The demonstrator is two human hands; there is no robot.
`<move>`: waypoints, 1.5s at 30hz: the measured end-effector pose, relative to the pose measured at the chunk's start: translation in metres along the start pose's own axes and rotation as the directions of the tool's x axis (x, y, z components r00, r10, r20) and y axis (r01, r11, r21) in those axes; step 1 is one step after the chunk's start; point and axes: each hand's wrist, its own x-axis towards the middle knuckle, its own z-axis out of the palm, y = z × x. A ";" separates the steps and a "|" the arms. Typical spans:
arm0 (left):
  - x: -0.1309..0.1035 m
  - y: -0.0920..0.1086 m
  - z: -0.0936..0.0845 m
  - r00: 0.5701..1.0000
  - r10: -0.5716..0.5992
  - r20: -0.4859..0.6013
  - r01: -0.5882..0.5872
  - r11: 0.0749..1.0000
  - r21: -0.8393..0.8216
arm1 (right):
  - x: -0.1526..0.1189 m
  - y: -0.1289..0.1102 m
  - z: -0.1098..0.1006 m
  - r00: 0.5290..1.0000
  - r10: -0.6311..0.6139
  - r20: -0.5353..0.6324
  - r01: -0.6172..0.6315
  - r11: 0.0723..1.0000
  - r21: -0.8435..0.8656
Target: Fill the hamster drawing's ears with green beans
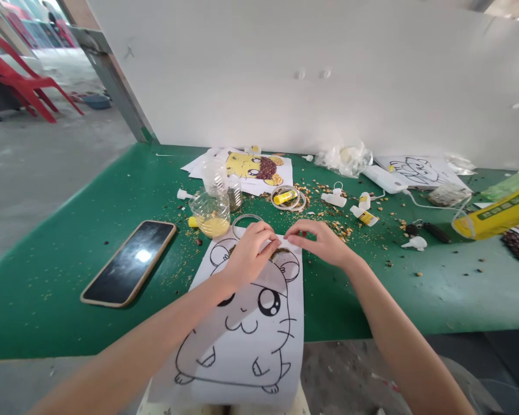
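A sheet of white paper with a line-drawn hamster (242, 351) lies partly on the green table and hangs over its front edge toward me. My left hand (251, 253) is over the top of the hamster's head, its fingertips pinched together; anything between them is too small to make out. My right hand (320, 242) is by the paper's upper right corner, fingers curved in and tips close together, and I cannot make out what they hold. Dark green bits (281, 252) lie along the top of the drawn head, between the ears. The left hand hides one drawn eye partly.
A phone (130, 262) lies at left. Behind the paper stand a cut plastic cup with yellow contents (211, 216), a finished seed picture (259, 168) and a tape ring (288, 197). Glue bottles (364, 215), scattered grains and a yellow packet (497, 213) lie to the right.
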 end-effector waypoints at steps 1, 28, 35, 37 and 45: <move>0.000 0.000 0.000 1.000 -0.005 -0.004 0.005 1.000 0.000 | -0.001 -0.001 0.001 0.997 0.030 0.066 -0.030 1.000 0.006; -0.003 -0.023 0.012 0.992 -0.103 -0.076 0.114 0.981 0.155 | -0.001 0.002 0.010 0.916 0.250 0.313 -0.246 0.968 -0.051; -0.004 -0.021 0.011 0.995 -0.078 -0.062 0.088 0.980 0.181 | -0.002 0.003 0.014 0.949 0.221 0.225 -0.170 0.959 -0.227; -0.005 -0.021 0.011 0.995 -0.075 -0.059 0.085 0.979 0.184 | -0.002 0.004 0.014 0.954 0.219 0.207 -0.163 0.953 -0.255; -0.007 -0.018 0.013 0.998 -0.048 -0.032 0.053 0.983 0.174 | -0.002 0.002 0.016 0.952 0.247 0.180 -0.187 0.937 -0.296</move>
